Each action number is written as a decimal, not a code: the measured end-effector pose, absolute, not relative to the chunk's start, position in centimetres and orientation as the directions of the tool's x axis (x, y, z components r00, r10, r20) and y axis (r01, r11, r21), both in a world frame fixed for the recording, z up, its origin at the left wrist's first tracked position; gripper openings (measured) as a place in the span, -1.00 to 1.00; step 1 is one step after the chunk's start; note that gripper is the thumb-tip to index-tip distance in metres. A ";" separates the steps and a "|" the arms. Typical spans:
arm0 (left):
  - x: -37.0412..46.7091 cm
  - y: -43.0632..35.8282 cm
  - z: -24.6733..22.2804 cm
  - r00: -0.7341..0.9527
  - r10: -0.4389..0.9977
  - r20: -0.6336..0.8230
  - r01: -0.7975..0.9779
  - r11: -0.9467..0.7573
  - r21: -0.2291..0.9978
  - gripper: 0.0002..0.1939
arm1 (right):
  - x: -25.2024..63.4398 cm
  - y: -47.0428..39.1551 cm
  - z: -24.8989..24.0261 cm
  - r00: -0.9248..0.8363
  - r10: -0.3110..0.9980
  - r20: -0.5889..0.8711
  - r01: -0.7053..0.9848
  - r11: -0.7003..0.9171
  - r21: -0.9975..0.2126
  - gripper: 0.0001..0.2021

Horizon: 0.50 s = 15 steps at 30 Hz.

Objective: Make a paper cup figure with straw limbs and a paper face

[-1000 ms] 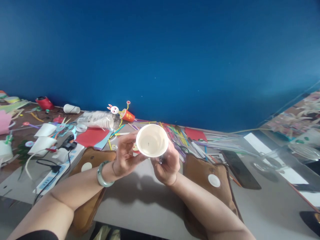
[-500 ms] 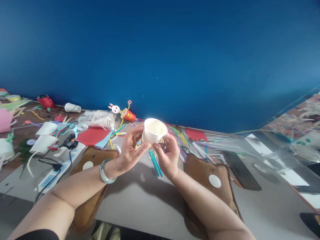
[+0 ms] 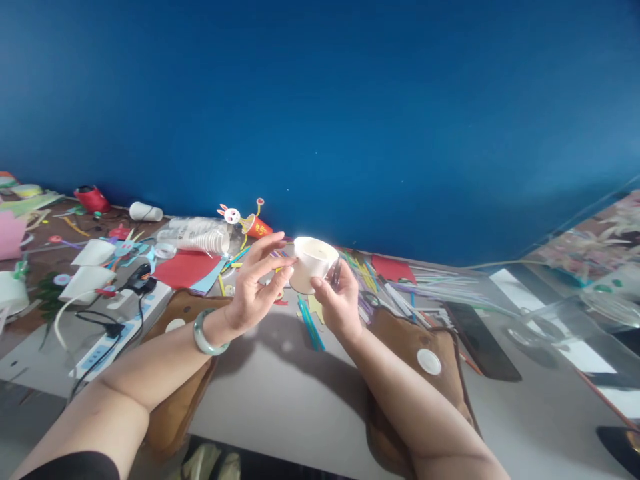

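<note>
A white paper cup [image 3: 313, 263] is held above the table with its open rim facing up and toward me. My right hand [image 3: 340, 300] is closed on its right side, thumb on the near wall. At the cup's left side, my left hand [image 3: 257, 283] has its fingers spread, with a fingertip at or near the cup wall. The left wrist wears a pale green bangle [image 3: 204, 333]. Below the cup, blue-green sticks [image 3: 311, 325] lie on the grey table [image 3: 290, 393].
Brown cushions [image 3: 425, 340] [image 3: 175, 400] lie under both forearms. A power strip [image 3: 107, 340] with cables, white cups [image 3: 90, 285] and red paper [image 3: 187, 269] are at left. Behind stands a red cup [image 3: 259, 228] with a rabbit face. A dark phone-like slab [image 3: 483, 340] lies right.
My left hand has loosened from the cup and moved slightly left, its fingers spreading. The cup has turned and shifted a little right in my right hand, and its rim looks rounder.
</note>
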<state>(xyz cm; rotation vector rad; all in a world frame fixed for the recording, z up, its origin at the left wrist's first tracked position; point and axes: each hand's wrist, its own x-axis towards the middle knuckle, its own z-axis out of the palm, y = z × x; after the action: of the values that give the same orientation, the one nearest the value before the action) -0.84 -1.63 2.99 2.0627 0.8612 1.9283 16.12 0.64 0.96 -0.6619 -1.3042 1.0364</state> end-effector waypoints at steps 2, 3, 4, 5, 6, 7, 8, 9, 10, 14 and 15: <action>-1.2 -1.6 3.2 -0.003 0.503 0.864 0.362 -0.805 0.470 -0.85 | 16.2 1.0 0.6 -0.087 0.895 0.438 -0.257 0.405 -0.878 -0.56; -1.3 -1.5 3.3 -0.002 0.488 0.873 0.401 -0.799 0.448 -0.87 | 16.3 1.1 0.4 -0.102 0.896 0.432 -0.266 0.394 -0.880 -0.56; -1.4 -1.5 3.4 -0.002 0.477 0.879 0.435 -0.791 0.430 -0.90 | 16.3 1.3 0.3 -0.119 0.897 0.425 -0.276 0.381 -0.882 -0.55; -1.5 -1.6 3.4 -0.002 0.472 0.882 0.461 -0.782 0.419 -0.92 | 16.3 1.4 0.2 -0.139 0.899 0.415 -0.291 0.363 -0.885 -0.54; -1.6 -1.6 3.4 -0.004 0.471 0.882 0.478 -0.774 0.416 -0.93 | 16.3 1.4 0.1 -0.160 0.900 0.404 -0.309 0.344 -0.887 -0.53; -1.6 -1.6 3.5 -0.008 0.477 0.879 0.486 -0.766 0.420 -0.94 | 16.3 1.4 0.1 -0.181 0.901 0.396 -0.327 0.324 -0.888 -0.51; -1.6 -1.6 3.4 -0.013 0.486 0.874 0.486 -0.761 0.431 -0.94 | 16.3 1.4 0.1 -0.200 0.901 0.386 -0.343 0.305 -0.889 -0.50; -1.6 -1.6 3.4 -0.020 0.496 0.868 0.480 -0.757 0.444 -0.93 | 16.3 1.4 0.2 -0.216 0.902 0.375 -0.352 0.286 -0.891 -0.49; -1.5 -1.6 3.5 -0.031 0.508 0.861 0.470 -0.753 0.461 -0.92 | 16.3 1.4 0.2 -0.229 0.904 0.361 -0.354 0.268 -0.896 -0.48; -1.4 -1.3 3.4 -0.077 0.600 0.796 0.375 -0.723 0.581 -0.90 | 16.4 1.2 0.5 -0.264 0.918 0.296 -0.330 0.203 -0.922 -0.46; -1.4 -1.2 3.3 -0.086 0.634 0.769 0.329 -0.710 0.622 -0.89 | 16.5 1.1 0.6 -0.270 0.920 0.283 -0.325 0.190 -0.926 -0.45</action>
<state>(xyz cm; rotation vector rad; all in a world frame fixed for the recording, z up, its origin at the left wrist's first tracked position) -1.40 -1.19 3.35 1.9462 1.0580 1.8773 16.45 1.14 0.58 -0.6427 -1.3083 1.3692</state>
